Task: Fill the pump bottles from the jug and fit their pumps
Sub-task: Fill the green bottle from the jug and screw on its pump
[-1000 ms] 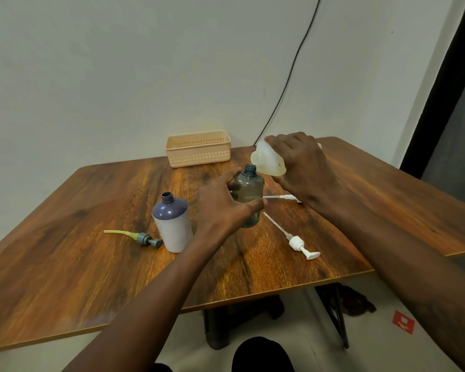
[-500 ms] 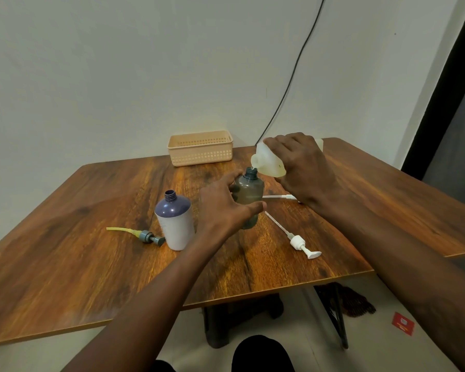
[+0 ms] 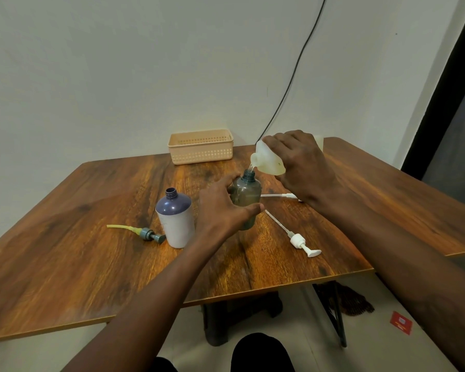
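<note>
A smoky grey see-through bottle (image 3: 249,193) stands upright mid-table, and my left hand (image 3: 223,208) grips its side. My right hand (image 3: 300,167) holds a whitish jug (image 3: 266,161) tipped over it, spout at the bottle's open neck, with a thin clear stream running in. A purple-topped white bottle (image 3: 175,218) stands open to the left. Beside that bottle lies a grey pump with a yellow tube (image 3: 142,232). A white pump (image 3: 297,238) lies to the right. Another white pump (image 3: 282,195) is partly hidden under my right wrist.
A beige slotted basket (image 3: 202,147) sits at the wooden table's (image 3: 65,259) far edge by the wall. A black cable (image 3: 293,76) hangs down the wall behind the jug. A second table surface (image 3: 414,210) adjoins on the right.
The jug has tipped a little further and liquid now runs into the grey bottle. Both hands stay where they were.
</note>
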Motion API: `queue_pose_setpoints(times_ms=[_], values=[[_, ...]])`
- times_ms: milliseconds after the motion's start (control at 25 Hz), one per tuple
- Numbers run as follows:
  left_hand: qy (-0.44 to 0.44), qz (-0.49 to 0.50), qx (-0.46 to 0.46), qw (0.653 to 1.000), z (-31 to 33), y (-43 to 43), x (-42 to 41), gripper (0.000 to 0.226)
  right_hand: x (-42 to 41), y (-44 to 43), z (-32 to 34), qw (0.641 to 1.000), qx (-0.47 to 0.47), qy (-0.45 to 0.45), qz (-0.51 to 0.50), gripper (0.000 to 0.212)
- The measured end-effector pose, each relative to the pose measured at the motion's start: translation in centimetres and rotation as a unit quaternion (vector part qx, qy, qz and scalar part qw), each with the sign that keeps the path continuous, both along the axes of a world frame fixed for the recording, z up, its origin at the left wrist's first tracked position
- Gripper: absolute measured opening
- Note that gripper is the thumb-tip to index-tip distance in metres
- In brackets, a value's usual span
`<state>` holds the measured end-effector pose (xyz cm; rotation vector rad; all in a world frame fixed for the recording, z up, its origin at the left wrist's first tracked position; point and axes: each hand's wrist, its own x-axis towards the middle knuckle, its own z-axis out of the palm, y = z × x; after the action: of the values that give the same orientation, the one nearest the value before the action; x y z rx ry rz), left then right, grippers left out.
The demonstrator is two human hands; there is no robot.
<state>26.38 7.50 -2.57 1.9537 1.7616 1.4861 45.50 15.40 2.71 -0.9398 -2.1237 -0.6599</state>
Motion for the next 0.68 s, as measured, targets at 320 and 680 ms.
queue_pose_setpoints(times_ms=[320, 680], values=[[-0.009, -0.013, -0.002, 1.000, -0.7, 0.1, -0.5, 0.096, -0.2, -0.1, 0.2, 1.000, 0.001, -0.005, 0.007, 0.080], [-0.019, -0.014, -0.015, 1.000, -1.5, 0.0, -1.1, 0.101, -0.4, 0.0, 0.3, 1.000, -0.009, -0.011, 0.003, 0.081]])
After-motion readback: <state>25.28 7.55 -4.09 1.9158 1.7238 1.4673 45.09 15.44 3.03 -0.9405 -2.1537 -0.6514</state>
